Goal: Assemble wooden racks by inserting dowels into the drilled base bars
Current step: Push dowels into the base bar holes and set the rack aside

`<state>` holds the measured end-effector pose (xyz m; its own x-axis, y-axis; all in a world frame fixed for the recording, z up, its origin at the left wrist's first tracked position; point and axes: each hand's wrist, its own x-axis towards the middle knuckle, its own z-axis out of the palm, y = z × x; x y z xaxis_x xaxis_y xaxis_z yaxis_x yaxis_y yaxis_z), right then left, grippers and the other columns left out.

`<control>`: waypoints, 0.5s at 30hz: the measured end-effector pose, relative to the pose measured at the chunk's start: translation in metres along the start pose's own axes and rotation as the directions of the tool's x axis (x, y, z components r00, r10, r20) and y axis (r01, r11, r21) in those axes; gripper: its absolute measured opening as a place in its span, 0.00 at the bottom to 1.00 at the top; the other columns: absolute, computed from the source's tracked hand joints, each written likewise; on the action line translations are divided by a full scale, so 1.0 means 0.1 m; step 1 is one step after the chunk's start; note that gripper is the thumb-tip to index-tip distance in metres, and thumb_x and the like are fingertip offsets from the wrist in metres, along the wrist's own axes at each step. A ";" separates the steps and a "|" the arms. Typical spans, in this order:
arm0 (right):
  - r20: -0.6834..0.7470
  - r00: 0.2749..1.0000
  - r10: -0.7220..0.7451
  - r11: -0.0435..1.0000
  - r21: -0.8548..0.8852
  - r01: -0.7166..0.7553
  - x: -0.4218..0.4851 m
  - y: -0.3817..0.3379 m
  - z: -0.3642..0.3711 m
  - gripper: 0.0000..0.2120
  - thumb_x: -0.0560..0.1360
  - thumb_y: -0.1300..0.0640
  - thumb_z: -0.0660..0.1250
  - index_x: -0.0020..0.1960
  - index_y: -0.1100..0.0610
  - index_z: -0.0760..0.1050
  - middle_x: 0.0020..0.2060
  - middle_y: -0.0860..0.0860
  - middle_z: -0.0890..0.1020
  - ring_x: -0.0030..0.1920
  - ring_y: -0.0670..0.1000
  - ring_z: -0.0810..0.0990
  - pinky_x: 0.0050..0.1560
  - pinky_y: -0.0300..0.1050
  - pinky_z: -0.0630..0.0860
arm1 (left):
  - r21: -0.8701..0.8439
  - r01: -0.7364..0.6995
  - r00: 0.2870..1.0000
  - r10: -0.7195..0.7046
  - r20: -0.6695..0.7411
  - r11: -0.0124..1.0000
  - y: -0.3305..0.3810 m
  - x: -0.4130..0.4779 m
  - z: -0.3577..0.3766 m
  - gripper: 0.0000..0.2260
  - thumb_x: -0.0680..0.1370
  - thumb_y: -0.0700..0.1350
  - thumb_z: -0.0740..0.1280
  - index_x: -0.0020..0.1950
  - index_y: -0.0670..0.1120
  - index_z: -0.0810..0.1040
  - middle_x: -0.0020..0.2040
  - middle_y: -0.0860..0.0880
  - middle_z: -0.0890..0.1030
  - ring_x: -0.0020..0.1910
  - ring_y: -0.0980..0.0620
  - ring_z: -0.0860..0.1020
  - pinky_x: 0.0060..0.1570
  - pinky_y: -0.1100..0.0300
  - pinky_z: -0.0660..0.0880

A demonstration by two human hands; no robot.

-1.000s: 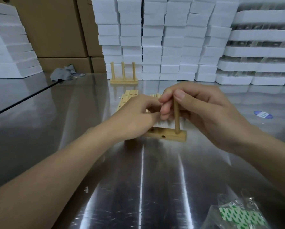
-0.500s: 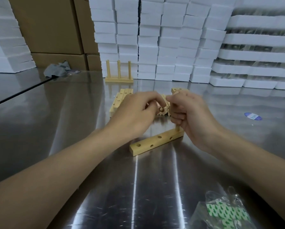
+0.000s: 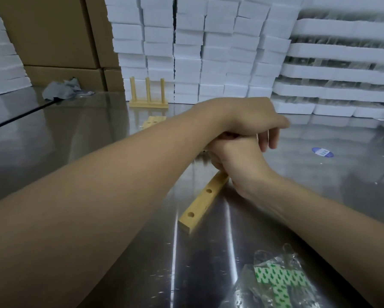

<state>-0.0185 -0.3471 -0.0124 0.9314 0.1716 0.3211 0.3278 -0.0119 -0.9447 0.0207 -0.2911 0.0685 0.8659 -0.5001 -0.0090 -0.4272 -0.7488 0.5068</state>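
Base bar [image 3: 201, 203] lying flat, right hand [image 3: 237, 161] clenched over its 1 o'clock end, contents hidden, left hand [image 3: 251, 116] resting atop, fingers [image 3: 272, 138] loosely curled, finished rack [image 3: 148, 94] at 11 o'clock.

Steel tabletop [image 3: 75, 134], polished, fills lower frame; streaky overhead glare runs down its centre. Dark seam [image 3: 19, 116] cuts across left side. Upper left: brown cardboard cartons [image 3: 53, 30], stacked. Far left edge: white foam slabs [image 3: 2, 67]. Upper centre: wall of white foam boxes [image 3: 220, 52]. Upper right: long white foam trays [image 3: 342, 70], layered. Crumpled grey rag [image 3: 59, 90] below cartons. Blue oval sticker [image 3: 322, 152] at right
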 end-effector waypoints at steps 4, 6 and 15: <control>-0.038 0.999 0.039 0.991 -0.128 -0.044 0.03 0.02 0.02 0.06 0.61 0.53 0.67 0.38 0.49 0.74 0.22 0.38 0.72 0.27 0.41 0.71 0.29 0.35 0.66 | 0.108 0.017 1.000 -0.014 -0.025 0.994 -0.03 0.04 0.04 0.24 0.87 0.52 0.58 0.37 0.49 0.85 0.31 0.59 0.85 0.34 0.60 0.82 0.51 0.58 0.77; -0.044 0.997 0.067 0.983 -0.165 -0.074 0.04 0.03 0.02 0.08 0.61 0.52 0.66 0.40 0.51 0.73 0.22 0.39 0.71 0.29 0.43 0.71 0.31 0.39 0.66 | 0.146 0.024 0.999 -0.019 -0.038 0.989 -0.03 0.04 0.05 0.24 0.86 0.51 0.58 0.36 0.51 0.85 0.29 0.62 0.83 0.38 0.58 0.82 0.52 0.58 0.77; -0.067 0.996 0.066 0.993 -0.091 -0.072 0.01 0.03 0.05 0.04 0.62 0.56 0.63 0.36 0.51 0.69 0.19 0.40 0.68 0.22 0.41 0.66 0.30 0.42 0.63 | 0.096 0.053 0.996 -0.045 -0.081 0.994 -0.07 0.05 0.09 0.22 0.85 0.49 0.59 0.34 0.51 0.83 0.27 0.61 0.82 0.38 0.57 0.81 0.45 0.59 0.74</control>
<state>-0.0172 -0.3424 -0.0154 0.9595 0.1036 0.2620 0.2732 -0.1137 -0.9552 0.0261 -0.2919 0.0572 0.9026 -0.4287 0.0382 -0.4037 -0.8126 0.4204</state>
